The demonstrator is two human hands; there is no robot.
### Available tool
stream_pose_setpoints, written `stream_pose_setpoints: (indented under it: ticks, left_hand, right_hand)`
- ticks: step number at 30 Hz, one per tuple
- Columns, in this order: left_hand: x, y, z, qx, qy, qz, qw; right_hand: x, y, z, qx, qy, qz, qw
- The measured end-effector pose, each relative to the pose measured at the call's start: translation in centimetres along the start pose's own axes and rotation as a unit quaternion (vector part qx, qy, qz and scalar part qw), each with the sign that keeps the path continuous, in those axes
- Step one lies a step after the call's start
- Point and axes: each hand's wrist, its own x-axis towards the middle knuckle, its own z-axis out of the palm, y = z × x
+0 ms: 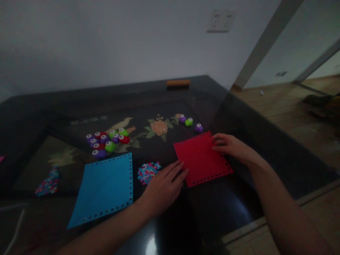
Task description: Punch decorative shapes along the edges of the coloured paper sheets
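A red sheet of paper [200, 159] with small punched holes along its edges lies on the dark table in front of me. My left hand [166, 184] rests at its left edge, fingers stretched out and fingertips touching the paper. At the right edge, my right hand [231, 147] has curled fingers and thumb on the sheet, gripping it by the side. A blue sheet [106, 189], also punched along several edges, lies to the left. Between the two sheets is a pile of coloured paper confetti [148, 172], partly behind my left hand.
Several one-eyed paper punches [107, 141] in purple, red and green cluster beyond the blue sheet. A purple punch [198, 128] and two others sit beyond the red one. More confetti [49, 182] lies far left. A brown stick [178, 83] is by the wall.
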Motion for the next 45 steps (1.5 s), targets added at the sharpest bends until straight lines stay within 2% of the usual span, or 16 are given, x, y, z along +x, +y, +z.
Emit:
stream_pose_setpoints:
  ticks: [31,45]
  left_hand:
    - [-0.13,-0.16,0.18,-0.009,0.009,0.002,1.000]
    - [-0.08,-0.16,0.20,-0.015,0.009,0.002,1.000]
  right_hand:
    - [0.12,-0.05,0.34,-0.019,0.003,-0.005,1.000]
    - [0.12,-0.01,0.19,-0.040,0.023,-0.009,0.999]
